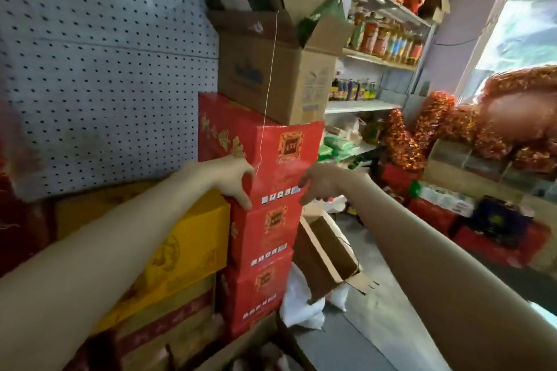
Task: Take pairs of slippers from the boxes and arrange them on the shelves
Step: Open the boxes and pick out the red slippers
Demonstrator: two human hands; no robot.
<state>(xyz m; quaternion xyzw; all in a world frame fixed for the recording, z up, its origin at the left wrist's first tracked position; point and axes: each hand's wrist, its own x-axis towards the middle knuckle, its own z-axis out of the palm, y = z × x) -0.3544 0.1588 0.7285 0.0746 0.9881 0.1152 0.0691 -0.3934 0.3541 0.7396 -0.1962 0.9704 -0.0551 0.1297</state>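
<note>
A stack of red boxes stands in front of me, and I reach both arms to the top red box (283,156). My left hand (233,182) grips its lower left corner, thumb on the front face. My right hand (319,184) sits at the box's right edge with fingers curled round that side. An open brown cardboard box (271,69) rests on top of the red box, its flaps up, dark things inside. A thin string (268,90) hangs down over both boxes. No slippers are visible.
A white pegboard wall (105,69) is on the left. Yellow boxes (187,250) stand beside the red stack. An open brown carton (328,253) lies tilted on the floor by white bags. Shelves with bottles (388,42) and red-gold garlands (437,129) fill the right.
</note>
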